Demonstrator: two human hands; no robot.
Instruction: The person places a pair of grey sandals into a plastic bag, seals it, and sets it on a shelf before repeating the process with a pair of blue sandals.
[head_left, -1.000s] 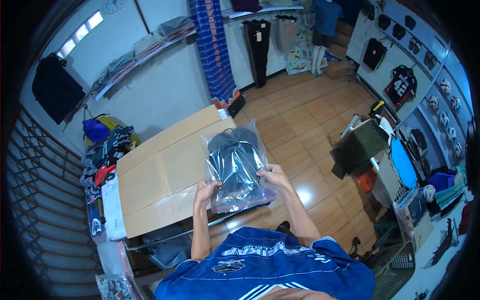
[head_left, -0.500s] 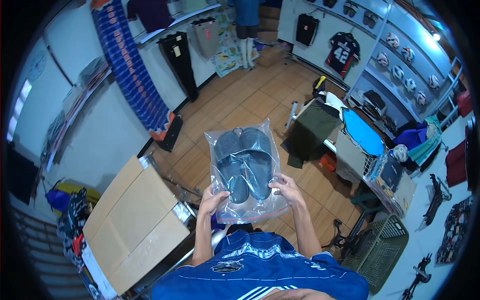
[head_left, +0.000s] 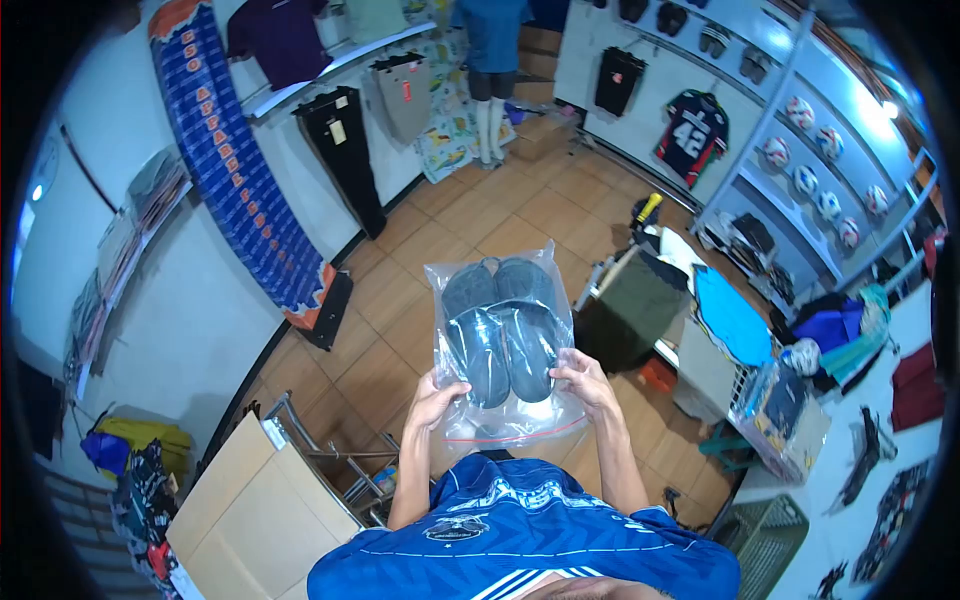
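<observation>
Grey sandals (head_left: 487, 370), two, lie in one bag (head_left: 515, 422) held by two hands (head_left: 434, 402).

Brown tile flr (head_left: 500, 205), blk banner base (head_left: 328, 314) on it; wall shelf (head_left: 790, 222) w/ balls (head_left: 804, 180).

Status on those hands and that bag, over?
Left hand, right hand: holding bag by lower sides. Slippers inside, side by side. Nothing seen in the way.

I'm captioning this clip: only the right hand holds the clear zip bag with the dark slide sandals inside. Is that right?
Not quite: the head view shows the left hand gripping the clear zip bag too, along with the right hand. The dark slide sandals are indeed inside.
</observation>
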